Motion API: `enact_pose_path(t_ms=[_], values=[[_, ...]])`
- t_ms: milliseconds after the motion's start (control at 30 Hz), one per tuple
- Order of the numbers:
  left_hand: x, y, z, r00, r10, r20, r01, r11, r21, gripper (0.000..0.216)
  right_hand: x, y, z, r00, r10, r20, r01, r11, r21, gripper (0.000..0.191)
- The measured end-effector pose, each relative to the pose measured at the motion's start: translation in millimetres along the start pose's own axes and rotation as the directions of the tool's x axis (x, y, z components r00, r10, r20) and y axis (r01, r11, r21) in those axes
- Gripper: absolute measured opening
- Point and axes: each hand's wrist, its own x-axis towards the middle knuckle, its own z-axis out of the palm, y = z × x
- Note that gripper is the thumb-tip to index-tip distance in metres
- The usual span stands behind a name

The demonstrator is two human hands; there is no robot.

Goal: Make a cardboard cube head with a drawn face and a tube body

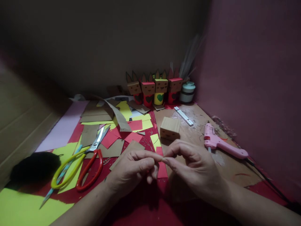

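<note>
My left hand (135, 168) and my right hand (194, 166) meet at the fingertips low in the middle of the view, both pinched together. Whatever sits between the fingertips is too small to make out. Under them lies a red paper strip (162, 169) on the red sheet. Just beyond my hands stands a small cardboard cube (170, 128) with a face drawn on its front. Scissors (80, 163) with one yellow and one red handle lie to the left of my left hand.
A pink glue gun (222, 146) with its black cord lies at the right. Several paper rabbit figures (154, 89) and a small lidded jar (187, 92) stand at the back. White glue sticks (183, 115), paper and cardboard scraps (113, 122), and a dark object (35, 168) at left.
</note>
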Motion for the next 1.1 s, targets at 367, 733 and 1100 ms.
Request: enact_pose_path(t_ms=[367, 733, 1100], values=[[-7, 3, 3, 0.992, -0.009, 0.127, 0.002, 0.998, 0.058, 0.023, -6, 0, -4, 0.990, -0.142, 0.024, 0.143, 0.989, -0.029, 0.011], [-15, 0, 4, 0.957, 0.159, 0.243, -0.242, 0.899, 0.364, 0.049, -7, 7, -7, 0.975, -0.217, 0.038, 0.218, 0.975, -0.030, 0.016], [-2, 0, -11, 0.638, 0.500, 0.585, -0.699, 0.059, 0.712, 0.066, -3, 5, -7, 0.994, 0.021, -0.110, -0.005, 0.990, 0.144, 0.011]])
